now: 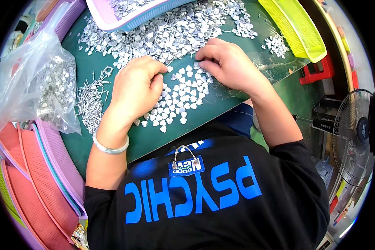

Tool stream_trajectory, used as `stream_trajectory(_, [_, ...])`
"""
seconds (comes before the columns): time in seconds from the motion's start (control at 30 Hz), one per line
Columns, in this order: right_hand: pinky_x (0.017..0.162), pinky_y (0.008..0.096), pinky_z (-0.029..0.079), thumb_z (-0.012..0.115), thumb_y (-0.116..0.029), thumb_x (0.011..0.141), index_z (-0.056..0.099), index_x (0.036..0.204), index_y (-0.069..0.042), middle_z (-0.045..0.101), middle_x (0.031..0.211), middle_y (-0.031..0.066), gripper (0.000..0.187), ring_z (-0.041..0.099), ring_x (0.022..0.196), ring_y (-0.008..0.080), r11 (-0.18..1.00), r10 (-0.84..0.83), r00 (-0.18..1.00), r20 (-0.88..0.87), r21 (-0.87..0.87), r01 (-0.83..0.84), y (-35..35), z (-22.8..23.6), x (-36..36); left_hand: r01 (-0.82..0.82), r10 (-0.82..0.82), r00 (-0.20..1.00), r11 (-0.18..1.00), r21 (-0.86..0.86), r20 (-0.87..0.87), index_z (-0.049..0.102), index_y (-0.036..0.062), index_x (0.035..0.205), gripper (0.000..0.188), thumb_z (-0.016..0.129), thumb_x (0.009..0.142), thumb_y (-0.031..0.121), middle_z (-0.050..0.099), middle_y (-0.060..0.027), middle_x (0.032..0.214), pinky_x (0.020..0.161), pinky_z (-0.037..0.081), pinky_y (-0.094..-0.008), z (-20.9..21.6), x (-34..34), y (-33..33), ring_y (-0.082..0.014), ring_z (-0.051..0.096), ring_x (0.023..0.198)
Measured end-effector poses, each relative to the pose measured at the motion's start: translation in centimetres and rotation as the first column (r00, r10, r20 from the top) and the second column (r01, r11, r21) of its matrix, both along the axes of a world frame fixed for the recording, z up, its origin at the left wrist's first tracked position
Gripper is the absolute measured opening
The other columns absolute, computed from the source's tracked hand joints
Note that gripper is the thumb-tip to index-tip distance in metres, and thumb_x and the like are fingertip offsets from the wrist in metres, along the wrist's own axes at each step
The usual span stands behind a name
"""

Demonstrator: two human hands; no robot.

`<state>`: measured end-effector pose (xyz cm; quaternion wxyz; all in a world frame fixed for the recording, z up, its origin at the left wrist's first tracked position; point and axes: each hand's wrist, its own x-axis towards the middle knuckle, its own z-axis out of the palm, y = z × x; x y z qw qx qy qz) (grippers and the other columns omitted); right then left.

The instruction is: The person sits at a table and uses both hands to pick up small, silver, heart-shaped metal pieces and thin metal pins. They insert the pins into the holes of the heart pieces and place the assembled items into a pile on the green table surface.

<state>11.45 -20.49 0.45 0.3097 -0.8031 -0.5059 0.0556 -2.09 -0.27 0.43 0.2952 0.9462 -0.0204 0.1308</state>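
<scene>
My left hand (138,86), with a silver bangle (111,148) on its wrist, rests on the green table (221,106). Its fingers are curled, and the index fingertip is at a small silver heart piece (170,69); whatever is under the fingers is hidden. Across from it, my right hand (229,64) has thumb and index finger drawn together at the pile's near edge, pinching something too small to make out. Between and below the hands lie several loose heart pieces (176,99), spread one layer deep. Beyond them rises a large pile of silver hearts (166,35).
Thin metal pins (90,104) lie heaped left, beside a clear plastic bag (27,79) of silver pieces. A pink-and-blue basket (133,21) stands on the pile. A lime basket (300,33) is far right; stacked baskets (46,191) fill the lower left. A fan (354,129) stands right.
</scene>
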Motion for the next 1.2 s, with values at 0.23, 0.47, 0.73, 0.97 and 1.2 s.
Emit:
stream_trajectory(0.23, [0.072, 0.0388, 0.049, 0.064, -0.010, 0.084, 0.066, 0.089, -0.001, 0.062, 0.086, 0.0133, 0.010, 0.061, 0.080, 0.0324, 0.998, 0.009, 1.000, 0.026, -0.066, -0.007, 0.5, 0.0, 0.4, -0.049, 0.049, 0.999, 0.999, 0.017, -0.022, 0.069, 0.0064, 0.087, 0.011, 0.063, 0.078, 0.008, 0.063, -0.0091, 0.083, 0.073, 0.050, -0.0404, -0.1, 0.0, 0.0, -0.0297, 0.062, 0.084])
stream_trajectory(0.47, [0.073, 0.0404, 0.049, 0.062, -0.011, 0.084, 0.065, 0.087, 0.001, 0.063, 0.084, 0.0155, 0.013, 0.061, 0.081, 0.0354, 0.990, -0.069, 0.995, 0.073, -0.115, 0.077, 0.4, 0.3, 0.3, 0.031, -0.031, 0.999, 0.999, 0.031, 0.019, 0.069, 0.0048, 0.087, 0.013, 0.071, 0.076, 0.010, 0.059, -0.0077, 0.073, 0.065, 0.047, -0.0367, -0.7, 0.3, -1.3, -0.0257, 0.059, 0.071])
stream_trajectory(0.73, [0.074, 0.0394, 0.050, 0.060, -0.007, 0.084, 0.067, 0.089, 0.000, 0.064, 0.083, 0.0149, 0.011, 0.062, 0.080, 0.0343, 0.986, -0.166, 0.982, 0.095, -0.010, 0.168, 0.0, 0.2, 0.4, -0.013, 0.013, 1.000, 0.998, -0.066, -0.008, 0.068, 0.0053, 0.084, 0.008, 0.063, 0.081, 0.010, 0.062, -0.0091, 0.080, 0.071, 0.049, -0.0400, -0.8, 0.3, -1.0, -0.0296, 0.061, 0.080])
stream_trajectory(0.97, [0.072, 0.0376, 0.050, 0.063, -0.006, 0.081, 0.067, 0.088, -0.002, 0.061, 0.085, 0.0110, 0.009, 0.062, 0.082, 0.0308, 0.999, -0.005, 0.992, 0.127, -0.050, 0.011, -0.2, 0.2, 0.3, -0.132, 0.117, 0.990, 0.959, -0.250, -0.072, 0.067, 0.0034, 0.087, 0.009, 0.062, 0.084, 0.010, 0.063, -0.0104, 0.080, 0.066, 0.049, -0.0349, -0.1, 0.2, -0.5, -0.0271, 0.062, 0.071])
stream_trajectory(1.2, [0.072, 0.0382, 0.049, 0.065, -0.007, 0.079, 0.066, 0.086, -0.003, 0.060, 0.084, 0.0094, 0.008, 0.061, 0.082, 0.0303, 0.999, 0.037, 0.993, 0.109, -0.040, -0.032, 0.8, 0.5, -0.6, -0.207, 0.141, 0.975, 0.860, -0.466, -0.172, 0.065, -0.0009, 0.092, 0.010, 0.060, 0.091, 0.008, 0.055, 0.0035, 0.070, 0.059, 0.040, -0.0217, -0.1, 0.1, -0.5, -0.0043, 0.046, 0.064])
